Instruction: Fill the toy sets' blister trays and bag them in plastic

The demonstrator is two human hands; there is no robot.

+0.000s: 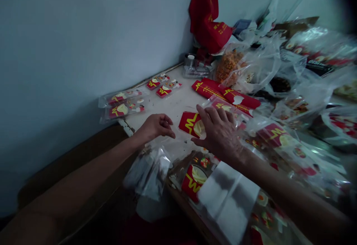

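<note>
My right hand [220, 133] is spread palm down over a red piece with a yellow zigzag letter [189, 124], its thumb and index finger apart at the piece's right side. Part of that piece is hidden under the hand. To the left, my left hand [160, 126] hovers above the table edge with fingers curled and thumb close to them; anything between the fingertips is too small to make out. Clear plastic bags [153, 170] hang over the table's front edge below it. Beyond my right fingers lies a clear packet with a red print [221, 105].
Clear packs with red prints [122, 109] lie at the table's left edge. Smaller red pieces [164, 90] lie behind them. Red folded packets [214, 90], bags of small orange items [230, 66] and a red bag [208, 21] fill the back. A white sheet [228, 200] covers packs in front.
</note>
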